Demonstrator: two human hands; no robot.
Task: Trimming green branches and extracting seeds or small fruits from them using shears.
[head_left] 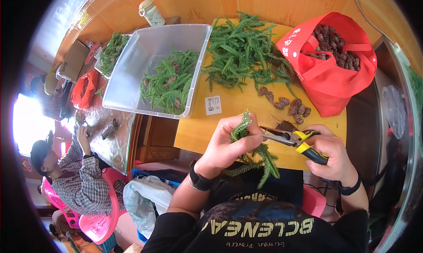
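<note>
My left hand (229, 143) is closed around a green artificial pine sprig (264, 158), whose needles stick out above and below the fingers. In my right hand (330, 154) is a pair of long-nose pliers (304, 147) with yellow and black handles. Their jaws are parted and reach to my left thumb and the sprig; what lies between the jaws is too small to make out. Just beyond the pliers, a brown pine cone (287, 126) is partly hidden. Several more pine cones (297, 108) lie farther off on the yellow table (194, 136).
A heap of green pine sprigs (244, 54) lies at the far side. On its left stands a clear plastic bin (125, 85) holding sprigs with cones; on its right, a red bag (330, 92) full of cones. A white label card (213, 105) lies between. A co-worker (88, 182) sits at left.
</note>
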